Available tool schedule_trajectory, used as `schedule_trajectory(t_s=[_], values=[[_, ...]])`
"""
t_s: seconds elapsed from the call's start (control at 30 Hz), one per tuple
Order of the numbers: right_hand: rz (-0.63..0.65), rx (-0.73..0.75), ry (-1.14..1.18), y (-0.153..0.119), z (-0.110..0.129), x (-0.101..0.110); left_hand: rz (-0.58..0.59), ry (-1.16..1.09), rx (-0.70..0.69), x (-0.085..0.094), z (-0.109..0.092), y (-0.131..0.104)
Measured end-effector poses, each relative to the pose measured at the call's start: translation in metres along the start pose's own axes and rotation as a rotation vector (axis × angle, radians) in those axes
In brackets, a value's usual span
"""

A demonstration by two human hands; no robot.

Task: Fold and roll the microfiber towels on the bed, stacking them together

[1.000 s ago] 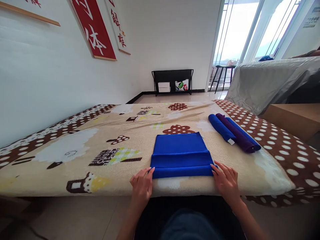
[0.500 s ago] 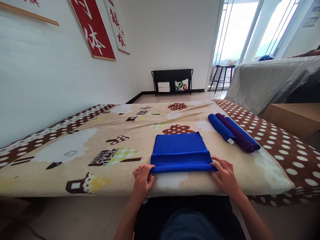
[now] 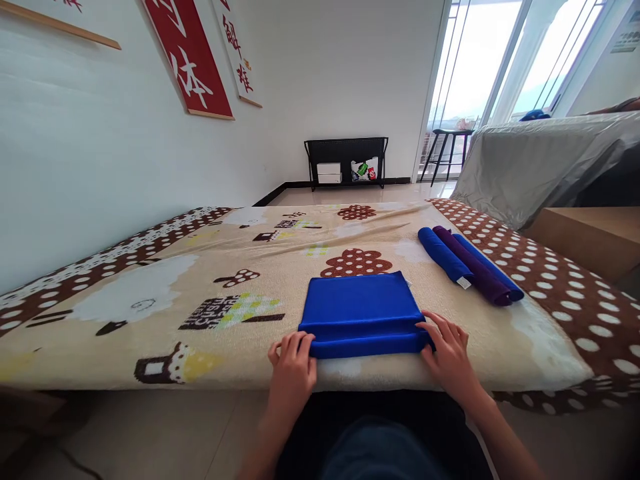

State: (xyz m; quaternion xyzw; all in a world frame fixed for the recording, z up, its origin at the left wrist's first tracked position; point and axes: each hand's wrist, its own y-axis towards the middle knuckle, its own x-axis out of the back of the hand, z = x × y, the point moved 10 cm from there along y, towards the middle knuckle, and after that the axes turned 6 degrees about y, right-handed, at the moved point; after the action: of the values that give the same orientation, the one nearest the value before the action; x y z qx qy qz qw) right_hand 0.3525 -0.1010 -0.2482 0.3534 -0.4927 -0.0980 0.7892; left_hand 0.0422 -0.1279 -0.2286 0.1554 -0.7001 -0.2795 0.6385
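A blue towel (image 3: 361, 300) lies folded flat near the front edge of the bed, its near edge turned over into a thick band. My left hand (image 3: 294, 360) grips the left end of that band, fingers on top and thumb at the near side. At the opposite end, my right hand (image 3: 447, 350) is closed on the band with its fingers bent over the corner. The fingertips of both hands are partly hidden by the cloth. Off to the right rest rolled towels: a blue roll (image 3: 444, 255), a purple roll (image 3: 475, 270) and another blue roll (image 3: 493, 267).
A cream patterned blanket (image 3: 240, 267) with brown dotted borders covers the bed. Beyond its far end stands a black rack (image 3: 346, 152) against the wall. A cardboard box (image 3: 590, 237) and a plastic-covered piece of furniture (image 3: 540, 147) are at the right.
The towel has been drawn slightly toward me, and its near band looks flatter and wider. My left hand has shifted a little right and nearer; the right hand stays at its end.
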Motion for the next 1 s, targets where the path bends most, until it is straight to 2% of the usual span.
schedule_trajectory(t_s=[0.07, 0.17, 0.23, 0.3, 0.37, 0.47, 0.6, 0.7, 0.77, 0.83, 1.0], values=[[-0.021, 0.054, 0.038, 0.003, 0.023, -0.005, -0.021, -0.025, -0.115, -0.001, -0.033, 0.002], [0.133, 0.184, 0.161, 0.007, 0.067, -0.026, 0.053, -0.130, -0.312, -0.011, -0.081, 0.005], [0.204, 0.199, 0.186, 0.011, 0.084, -0.037, 0.111, -0.159, -0.347, -0.019, -0.098, 0.011], [0.205, 0.157, 0.155, 0.018, 0.085, -0.041, 0.151, -0.149, -0.314, -0.026, -0.099, 0.018], [0.184, 0.110, 0.102, 0.023, 0.076, -0.040, 0.168, -0.129, -0.269, -0.030, -0.091, 0.022], [0.146, 0.059, 0.025, 0.023, 0.053, -0.036, 0.154, -0.098, -0.202, -0.032, -0.063, 0.019], [0.084, 0.017, -0.041, 0.014, 0.023, -0.026, 0.070, -0.037, -0.067, -0.028, -0.019, 0.005], [0.031, -0.008, -0.069, 0.008, 0.013, -0.019, 0.017, 0.003, 0.018, -0.023, -0.005, -0.001], [-0.004, -0.009, -0.064, 0.007, 0.017, -0.015, -0.015, 0.014, 0.055, -0.017, -0.009, 0.000], [-0.008, 0.014, -0.029, 0.009, 0.030, -0.016, -0.020, -0.018, 0.041, -0.014, -0.024, 0.005], [0.145, 0.100, 0.070, 0.021, 0.081, -0.040, 0.152, -0.179, -0.225, -0.030, -0.095, 0.021]])
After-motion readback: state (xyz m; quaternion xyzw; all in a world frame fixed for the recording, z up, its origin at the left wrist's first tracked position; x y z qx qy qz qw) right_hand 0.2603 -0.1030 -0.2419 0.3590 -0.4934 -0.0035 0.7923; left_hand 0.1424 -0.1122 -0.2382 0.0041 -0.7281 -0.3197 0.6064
